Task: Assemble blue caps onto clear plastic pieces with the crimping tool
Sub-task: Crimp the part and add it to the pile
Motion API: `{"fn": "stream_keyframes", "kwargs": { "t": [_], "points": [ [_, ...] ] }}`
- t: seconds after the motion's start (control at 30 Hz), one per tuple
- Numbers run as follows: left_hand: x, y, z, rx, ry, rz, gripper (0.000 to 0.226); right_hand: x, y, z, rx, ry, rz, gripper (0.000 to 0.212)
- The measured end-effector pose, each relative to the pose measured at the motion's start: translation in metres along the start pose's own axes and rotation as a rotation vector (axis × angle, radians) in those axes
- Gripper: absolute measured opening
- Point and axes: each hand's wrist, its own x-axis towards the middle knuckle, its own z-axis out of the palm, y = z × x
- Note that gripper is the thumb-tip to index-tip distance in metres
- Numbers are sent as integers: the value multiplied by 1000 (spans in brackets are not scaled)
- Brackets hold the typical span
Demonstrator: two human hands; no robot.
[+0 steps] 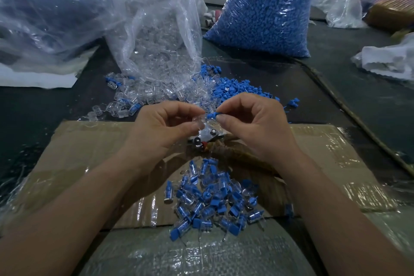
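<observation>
Between the two grips, right hand (253, 125) pinches a knobby blue cap (212, 115) right beside the glossy clear plastic piece (199, 123) pinched by left hand (163, 127). Shiny metal crimping tool (210, 136) lies just below.

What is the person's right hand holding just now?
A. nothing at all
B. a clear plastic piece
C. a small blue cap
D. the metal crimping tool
C: the right hand pinches a small blue cap between thumb and fingertips, while the left hand holds the clear piece facing it.
</observation>
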Motion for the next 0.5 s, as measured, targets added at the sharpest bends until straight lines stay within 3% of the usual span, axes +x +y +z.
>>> {"fn": "stream_keyframes", "kwargs": {
  "t": [0.5],
  "points": [
    [0,0,2,119,-27,106,20,-2,-3,6,-41,-80,2,24]
  ]
}}
